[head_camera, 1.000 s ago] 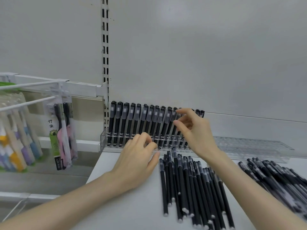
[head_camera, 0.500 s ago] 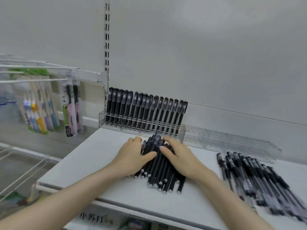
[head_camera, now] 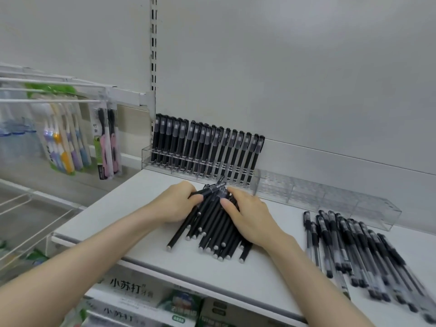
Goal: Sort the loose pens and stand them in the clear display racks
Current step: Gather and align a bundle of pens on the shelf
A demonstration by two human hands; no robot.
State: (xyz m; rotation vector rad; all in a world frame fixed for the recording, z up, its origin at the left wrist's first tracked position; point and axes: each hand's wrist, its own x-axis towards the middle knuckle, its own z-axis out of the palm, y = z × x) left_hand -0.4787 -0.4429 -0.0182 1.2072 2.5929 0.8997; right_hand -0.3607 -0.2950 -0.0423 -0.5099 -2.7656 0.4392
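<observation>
A pile of loose black pens [head_camera: 213, 234] lies on the white shelf [head_camera: 141, 199] in front of me. My left hand [head_camera: 175, 205] is at the pile's left side and pinches one black pen [head_camera: 212, 188] whose cap points up and right. My right hand [head_camera: 249, 217] rests on the pile's right side, its fingers laid over the caps. Behind the pile, a clear rack [head_camera: 151, 156] holds a row of upright black pens [head_camera: 205, 149]. To its right lies an empty clear rack [head_camera: 330, 199]. A second heap of clear-barrelled pens [head_camera: 354, 251] lies at the right.
Packaged toothbrushes [head_camera: 70, 142] hang on white hooks at the left, above a wire shelf [head_camera: 26, 223]. Boxed goods [head_camera: 132, 293] sit on the shelf below. The grey back panel [head_camera: 283, 67] rises behind the racks.
Both hands came down from the filled rack onto the pile of black pens. My left hand now has one pen pinched and raised slightly from the pile.
</observation>
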